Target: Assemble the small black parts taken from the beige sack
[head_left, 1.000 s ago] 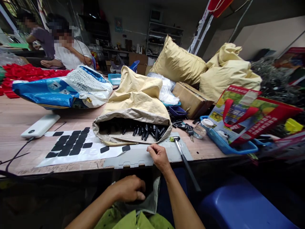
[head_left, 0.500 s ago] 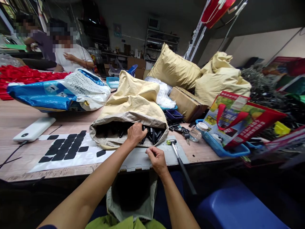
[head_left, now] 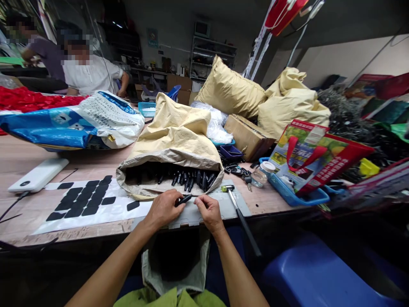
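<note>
My left hand grips a slim black pen-like piece, its tapered end pointing right. Just right of that end, my right hand is closed in a pinch; whatever sits between thumb and forefinger is too small to make out. Behind both hands lies a beige woven sack, its mouth facing me, with several similar black pieces inside. Under the hands is a grey board at the table's edge. A second open sack hangs below the edge, over my lap, dark inside.
A hammer rests on the board's right side, its handle jutting past the edge. Left are a sheet of black stickers and a white power bank. Right stand a clear jar and a blue basket. Two people sit far left.
My left hand has come out of the sack's mouth toward me, bringing a black pen-like piece beside my right hand. The right hand stays nearly in place. The view has shifted slightly.
</note>
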